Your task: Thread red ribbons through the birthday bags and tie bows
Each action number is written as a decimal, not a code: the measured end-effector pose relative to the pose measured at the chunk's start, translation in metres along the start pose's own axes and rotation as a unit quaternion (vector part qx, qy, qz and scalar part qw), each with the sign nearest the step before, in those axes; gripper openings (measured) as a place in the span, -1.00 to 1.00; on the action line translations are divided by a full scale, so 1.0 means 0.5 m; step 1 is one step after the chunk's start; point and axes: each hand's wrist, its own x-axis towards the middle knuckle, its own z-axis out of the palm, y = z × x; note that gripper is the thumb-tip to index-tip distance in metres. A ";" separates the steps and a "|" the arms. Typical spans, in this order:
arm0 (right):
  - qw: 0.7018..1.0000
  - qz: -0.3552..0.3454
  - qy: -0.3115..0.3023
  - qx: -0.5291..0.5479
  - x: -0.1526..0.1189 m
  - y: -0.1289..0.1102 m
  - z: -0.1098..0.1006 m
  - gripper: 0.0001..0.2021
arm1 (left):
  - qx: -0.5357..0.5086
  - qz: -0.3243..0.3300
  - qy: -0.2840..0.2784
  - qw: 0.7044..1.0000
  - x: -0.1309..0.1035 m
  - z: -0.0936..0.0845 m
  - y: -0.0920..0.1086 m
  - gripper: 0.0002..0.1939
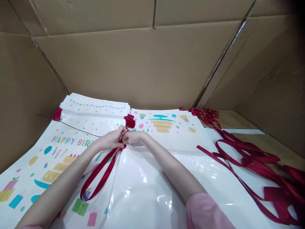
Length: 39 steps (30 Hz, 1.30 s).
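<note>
My left hand (113,138) and my right hand (131,137) meet near the middle, both closed with fingers pinched on a dark red ribbon (102,178). The ribbon hangs toward me in a long loop. It lies over a stack of white printed sheets (78,111) with "HAPPY BIRT…", a cake, balloons and gifts. Under my right forearm is a glossy white sheet (143,178), with a printed cake at its far end. Red ribbon bundles (130,121) sit at the stack's right edge, just beyond my hands. My fingers hide the exact grip.
Cardboard walls (124,70) rise at the back and both sides. Long loose red ribbons (252,159) lie tangled at the right, with a smaller curled bunch (206,116) behind them. A dark thin cord (76,128) crosses the left stack from another red bundle (57,114).
</note>
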 end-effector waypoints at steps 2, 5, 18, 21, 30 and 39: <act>1.000 -0.001 0.000 0.001 0.003 0.003 0.002 -0.83 | -0.022 0.001 -0.018 1.000 -0.002 -0.005 0.000 -0.64; 1.000 -0.001 0.002 0.002 0.005 0.005 0.004 -0.83 | -0.054 0.005 -0.044 0.998 -0.004 -0.011 0.001 -0.65; 1.000 0.004 -0.004 -0.011 -0.002 -0.009 0.002 -0.86 | -0.055 -0.037 0.016 0.998 0.012 0.011 -0.004 -0.57; 1.000 0.002 -0.002 -0.013 -0.001 -0.010 0.002 -0.87 | -0.018 -0.042 0.033 0.998 0.015 0.018 -0.006 -0.56; 1.000 -0.004 0.002 -0.013 0.004 0.004 0.008 -0.88 | 0.030 -0.038 -0.007 0.999 0.010 -0.002 -0.015 -0.66; 1.000 -0.002 0.001 -0.018 0.006 0.012 0.009 -0.88 | 0.186 -0.063 -0.058 0.979 -0.001 -0.034 -0.022 -0.95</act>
